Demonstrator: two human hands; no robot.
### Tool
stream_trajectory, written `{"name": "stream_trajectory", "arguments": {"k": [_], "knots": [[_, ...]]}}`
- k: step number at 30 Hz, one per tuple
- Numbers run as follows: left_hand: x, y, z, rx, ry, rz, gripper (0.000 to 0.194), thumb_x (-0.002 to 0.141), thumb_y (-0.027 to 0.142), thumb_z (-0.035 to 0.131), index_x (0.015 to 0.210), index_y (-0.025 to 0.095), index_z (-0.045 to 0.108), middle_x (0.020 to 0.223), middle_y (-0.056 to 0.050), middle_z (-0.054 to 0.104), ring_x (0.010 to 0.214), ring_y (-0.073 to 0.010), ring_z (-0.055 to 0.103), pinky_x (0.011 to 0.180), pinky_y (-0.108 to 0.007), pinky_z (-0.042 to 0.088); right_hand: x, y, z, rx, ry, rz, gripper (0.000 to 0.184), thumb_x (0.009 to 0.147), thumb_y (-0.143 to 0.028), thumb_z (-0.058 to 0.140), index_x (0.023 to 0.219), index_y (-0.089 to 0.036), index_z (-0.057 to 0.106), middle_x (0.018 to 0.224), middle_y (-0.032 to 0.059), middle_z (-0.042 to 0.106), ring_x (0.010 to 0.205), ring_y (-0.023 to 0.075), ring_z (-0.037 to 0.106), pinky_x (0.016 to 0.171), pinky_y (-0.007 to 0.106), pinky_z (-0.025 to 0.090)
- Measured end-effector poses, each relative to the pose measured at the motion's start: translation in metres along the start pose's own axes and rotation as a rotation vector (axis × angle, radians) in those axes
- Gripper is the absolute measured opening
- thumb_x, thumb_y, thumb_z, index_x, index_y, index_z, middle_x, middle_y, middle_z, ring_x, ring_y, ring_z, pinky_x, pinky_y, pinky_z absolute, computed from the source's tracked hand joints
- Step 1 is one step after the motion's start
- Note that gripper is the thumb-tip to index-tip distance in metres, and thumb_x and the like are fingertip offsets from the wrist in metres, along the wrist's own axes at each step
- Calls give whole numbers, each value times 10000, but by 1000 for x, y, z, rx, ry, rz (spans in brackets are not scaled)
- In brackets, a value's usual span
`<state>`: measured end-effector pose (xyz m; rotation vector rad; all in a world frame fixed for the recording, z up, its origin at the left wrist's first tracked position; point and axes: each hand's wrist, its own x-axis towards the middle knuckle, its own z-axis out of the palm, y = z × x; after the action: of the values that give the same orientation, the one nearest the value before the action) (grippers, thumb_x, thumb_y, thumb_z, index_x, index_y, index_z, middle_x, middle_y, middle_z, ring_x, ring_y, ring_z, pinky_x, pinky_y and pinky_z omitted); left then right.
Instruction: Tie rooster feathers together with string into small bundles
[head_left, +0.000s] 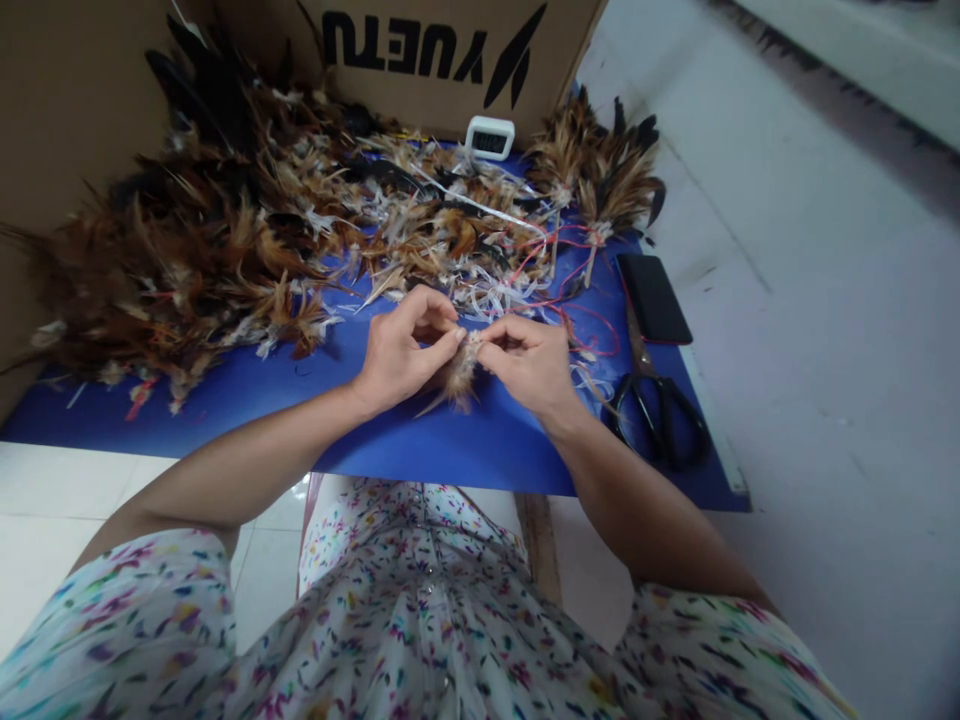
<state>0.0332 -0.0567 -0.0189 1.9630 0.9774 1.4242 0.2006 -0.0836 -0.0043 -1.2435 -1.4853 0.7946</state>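
A small bunch of brown feathers hangs between both hands over the blue board. My left hand is closed, its fingers pinching the quill end of the bunch. My right hand is closed too, pinching the same end from the right. A big heap of brown and black feathers lies at the left and back of the board, mixed with white strips and red thread.
Black scissors lie at the right of the board, with a black phone just behind them. A small white timer stands at the back before a cardboard box. Tied feather bundles lie back right. Pale floor lies to the right.
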Motion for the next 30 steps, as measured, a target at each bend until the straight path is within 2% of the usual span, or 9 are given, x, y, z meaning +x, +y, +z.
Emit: {"name": "stream_trajectory", "arguments": {"k": [6,19,25,30], "knots": [[1,-2,-1,-6,13,-10,215,790,252,721,906,208,544,720,52,677,623,-79,641,601,-198,515,1,-1,-1,3,6,5,90,674,-204,622,588,-200,646,535,-34,595,486,88,465,509,247,373],[5,-7,2,-151,32,-146,240,777,238,722,860,201,500,697,51,651,604,-75,651,563,-176,510,4,-4,-1,77,57,88,59,630,-180,603,579,-195,629,490,-50,565,448,77,461,453,222,350],[7,-4,1,-221,48,-188,247,768,214,715,848,203,482,684,50,661,599,-87,680,552,-175,519,5,-1,-3,90,97,33,62,632,-168,602,579,-186,628,501,-61,554,448,59,417,459,219,326],[10,-1,-1,-278,75,-227,272,753,203,725,850,207,470,670,54,661,575,-99,679,560,-199,543,6,-1,-6,103,131,74,61,643,-177,611,585,-193,625,497,-54,565,448,78,459,462,228,338]]}}
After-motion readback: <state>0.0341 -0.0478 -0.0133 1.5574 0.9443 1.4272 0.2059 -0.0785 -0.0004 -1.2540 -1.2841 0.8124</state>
